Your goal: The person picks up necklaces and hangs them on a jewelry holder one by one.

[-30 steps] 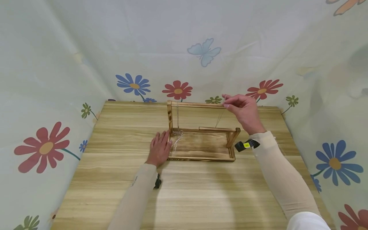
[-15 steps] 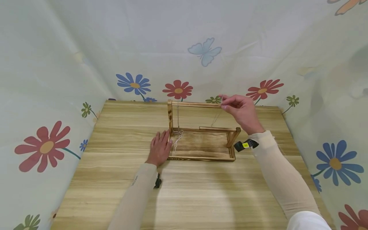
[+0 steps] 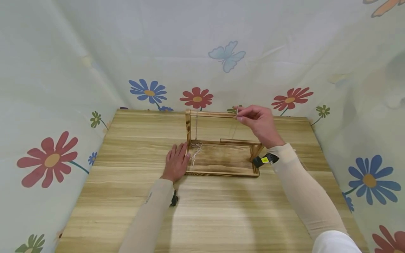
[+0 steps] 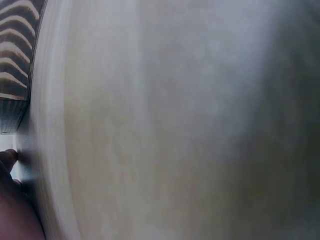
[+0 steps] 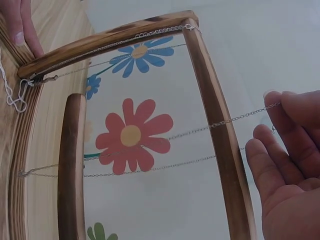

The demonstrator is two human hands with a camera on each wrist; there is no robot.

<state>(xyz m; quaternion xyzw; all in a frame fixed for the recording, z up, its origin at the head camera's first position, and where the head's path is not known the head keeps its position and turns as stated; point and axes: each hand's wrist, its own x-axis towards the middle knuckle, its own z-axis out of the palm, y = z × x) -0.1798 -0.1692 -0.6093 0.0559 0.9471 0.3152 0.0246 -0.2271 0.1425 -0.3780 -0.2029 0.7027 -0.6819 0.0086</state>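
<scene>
Wooden frame (image 3: 221,144), one in number, is set at the far middle of the table (image 3: 126,196). One thin chain (image 5: 240,118) is pinched between thumb and fingertips of the raised right hand (image 3: 257,123) at the frame's top bar. Flat, with straight fingers, the left hand (image 3: 175,164) is pressed against the frame's left base, beside one white string (image 3: 195,153).

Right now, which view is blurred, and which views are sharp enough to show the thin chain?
Left wrist view: blurred almost wholly. Head view: evenly lit; chain only faint under the right hand. Right wrist view: sharp; chain links clear across the wooden frame.
</scene>
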